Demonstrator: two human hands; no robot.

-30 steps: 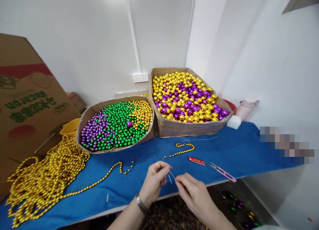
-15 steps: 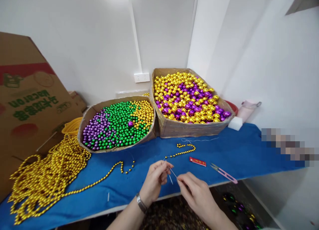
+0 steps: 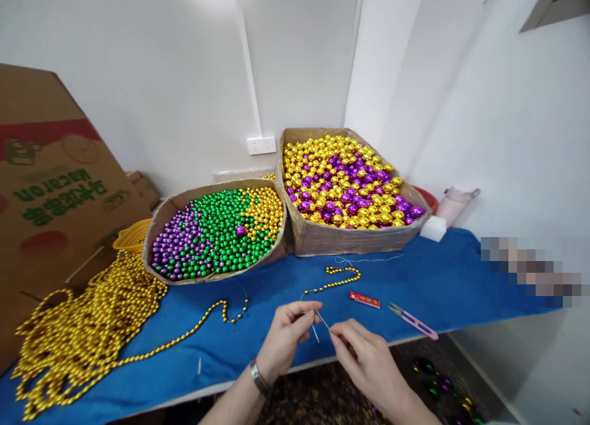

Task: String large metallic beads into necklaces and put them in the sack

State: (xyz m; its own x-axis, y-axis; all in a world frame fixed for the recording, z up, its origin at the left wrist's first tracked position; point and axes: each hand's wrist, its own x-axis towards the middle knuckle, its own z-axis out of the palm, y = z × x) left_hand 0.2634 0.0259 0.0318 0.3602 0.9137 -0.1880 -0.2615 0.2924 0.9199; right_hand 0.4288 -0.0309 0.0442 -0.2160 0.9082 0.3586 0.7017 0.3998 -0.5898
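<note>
My left hand [image 3: 286, 334] is closed in a pinch on a thin white string [image 3: 315, 335], whose short end hangs below my fingertips. A thin pale length runs taut from there to my right hand [image 3: 362, 354], which pinches its other end. Whether that length is all string or partly a needle, I cannot tell. Just beyond my hands lies a short strand of gold beads [image 3: 335, 282], with a fine thread leading toward my left hand. Left of my hands, a longer gold bead chain [image 3: 184, 334] stretches across the blue cloth [image 3: 239, 345].
A heap of gold bead chains [image 3: 92, 327] lies left, by a large carton [image 3: 50, 167]. Behind stand a box of small beads [image 3: 221, 228] and a box of larger gold and purple beads [image 3: 345, 185]. A red packet [image 3: 364, 300] and pink thread snips [image 3: 415, 322] lie right.
My left fingers have shifted slightly and closed more tightly at the string. Both hands stay in nearly the same place; the view has moved a little.
</note>
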